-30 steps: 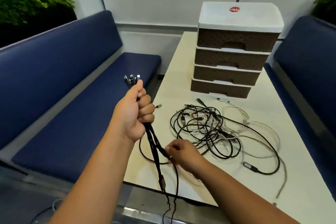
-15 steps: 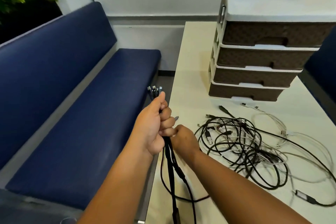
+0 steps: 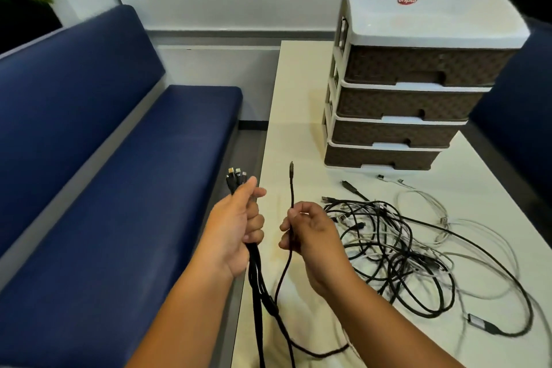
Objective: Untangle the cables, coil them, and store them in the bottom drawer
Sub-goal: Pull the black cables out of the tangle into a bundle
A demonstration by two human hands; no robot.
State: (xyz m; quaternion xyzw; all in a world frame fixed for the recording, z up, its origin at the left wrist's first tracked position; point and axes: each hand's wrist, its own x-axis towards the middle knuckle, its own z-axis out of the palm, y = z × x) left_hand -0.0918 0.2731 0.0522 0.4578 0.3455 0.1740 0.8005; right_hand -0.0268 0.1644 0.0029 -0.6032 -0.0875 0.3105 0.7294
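cream table (image 3: 298, 104): drawer unit (image 3: 412, 84) at back, tangled cable pile (image 3: 397, 245) just in front of it.

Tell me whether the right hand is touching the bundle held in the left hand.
Apart. The head view shows a strip of table between the right hand and the bundle in the left hand.

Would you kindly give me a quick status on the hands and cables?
Left hand grips a black cable bundle. Right hand pinches one black cable upright. Tangle on the table. Bottom drawer closed.

Black cables (image 3: 385, 236), navy bench (image 3: 89, 173)
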